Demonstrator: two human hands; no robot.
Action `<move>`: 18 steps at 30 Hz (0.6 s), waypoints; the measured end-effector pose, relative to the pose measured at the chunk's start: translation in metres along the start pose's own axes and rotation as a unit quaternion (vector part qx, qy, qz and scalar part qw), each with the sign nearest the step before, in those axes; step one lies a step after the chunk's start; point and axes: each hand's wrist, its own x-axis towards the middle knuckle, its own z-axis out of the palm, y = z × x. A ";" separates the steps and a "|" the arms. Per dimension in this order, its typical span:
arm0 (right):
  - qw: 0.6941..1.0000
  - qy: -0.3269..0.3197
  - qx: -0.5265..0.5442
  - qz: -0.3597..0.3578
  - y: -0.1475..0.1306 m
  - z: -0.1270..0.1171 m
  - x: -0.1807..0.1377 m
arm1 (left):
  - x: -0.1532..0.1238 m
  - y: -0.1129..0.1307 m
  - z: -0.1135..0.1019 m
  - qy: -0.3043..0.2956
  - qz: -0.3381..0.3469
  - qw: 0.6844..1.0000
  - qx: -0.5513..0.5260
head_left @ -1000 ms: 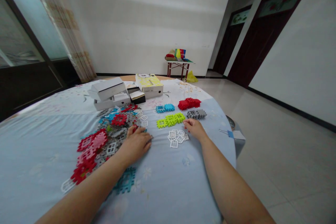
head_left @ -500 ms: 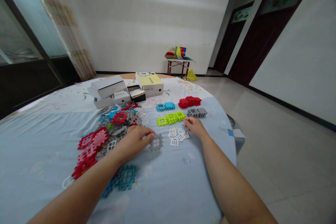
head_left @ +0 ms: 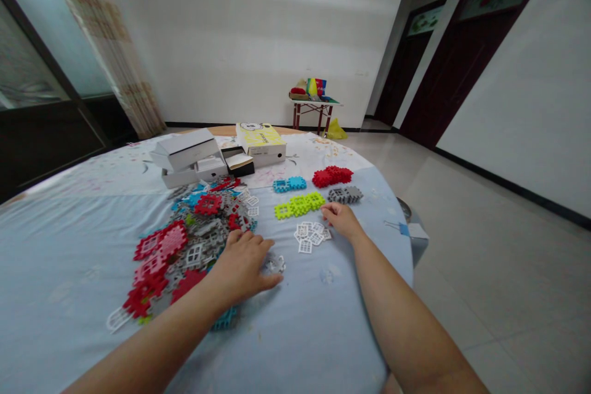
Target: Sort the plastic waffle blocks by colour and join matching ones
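My left hand (head_left: 244,261) is spread low over the table, thumb apart from the fingers. A grey, toothed plastic building piece (head_left: 276,264) lies on the cloth between its thumb and fingertips, partly hidden. Left of that hand is a mixed pile of building pieces (head_left: 205,228), mostly grey, red and blue; a teal piece (head_left: 225,319) shows below the wrist. My right hand (head_left: 341,219) rests with fingers closed together; what they hold, if anything, is hidden. Close to it are a row of lime-green pieces (head_left: 300,204), white window-frame pieces (head_left: 313,235) and a grey stack (head_left: 345,195).
Beyond the green row are blue pieces (head_left: 289,184) and a red stack (head_left: 332,176). White boxes (head_left: 187,151), a black box (head_left: 238,161) and a yellow-and-white box (head_left: 261,143) stand at the back. The round table's edge (head_left: 406,246) curves along the right.
My left hand has let go of the grey piece, which now lies flat on the cloth, and its fingers have spread. My right hand has stayed nearly in place.
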 end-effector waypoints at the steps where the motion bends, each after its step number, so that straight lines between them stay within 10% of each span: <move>1: 1.000 -0.001 0.000 0.001 0.000 0.000 0.000 | -0.001 0.002 0.001 -0.010 -0.001 1.000 0.006; 18: 1.000 0.005 0.001 0.003 -0.009 -0.001 -0.003 | 0.004 0.010 0.000 -0.104 -0.004 0.974 -0.203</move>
